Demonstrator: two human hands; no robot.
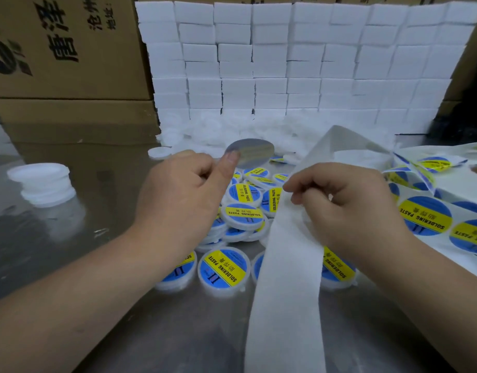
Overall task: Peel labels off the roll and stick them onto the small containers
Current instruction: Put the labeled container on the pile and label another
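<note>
My left hand [189, 192] pinches a round peeled label [252, 155] by its edge, its grey sticky back facing me, held above the pile. My right hand [347, 208] grips the white backing strip [283, 286], which runs down toward me and up to the label roll [431, 214] at the right. The roll shows round blue and yellow "SOLDERING PASTE" labels. A pile of small white round containers [241, 214] with such labels on their lids lies between and under my hands. One labelled container [223, 269] sits in front.
Unlabelled white containers [42, 183] stand stacked at the left on the shiny metal table [70, 162]. A wall of white boxes [299, 65] fills the back, with cardboard cartons [65, 49] at the back left. Loose white lids [159, 152] lie at the foot of the wall.
</note>
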